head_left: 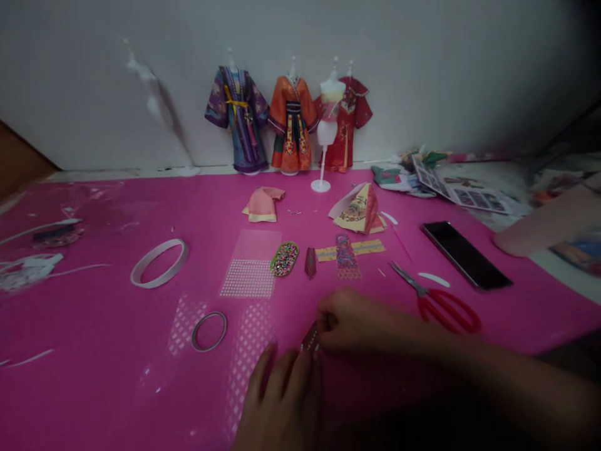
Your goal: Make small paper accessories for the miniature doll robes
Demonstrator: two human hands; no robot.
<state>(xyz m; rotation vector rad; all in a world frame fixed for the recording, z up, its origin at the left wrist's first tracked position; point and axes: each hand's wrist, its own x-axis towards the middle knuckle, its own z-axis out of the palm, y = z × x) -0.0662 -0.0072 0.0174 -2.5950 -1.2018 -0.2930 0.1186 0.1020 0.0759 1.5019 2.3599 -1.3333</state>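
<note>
My left hand (284,391) lies near the bottom of the pink mat (94,313), fingers stretched flat and pressing on a small dark red patterned piece (310,340). My right hand (350,322) is curled over the same piece from the right, its fingertips pinching the piece's upper end. A clear sheet of small dots (251,263) and a second dotted sheet (246,351) lie just left of my hands. Red-handled scissors (441,302) rest to the right of my right hand.
Three dressed doll mannequins (291,119) and a bare white one (326,134) stand against the wall. Two tape rings (159,263) (209,331), a beaded oval (284,258), paper garment pieces (350,250), a black phone (464,255) and leaflets (460,188) lie around.
</note>
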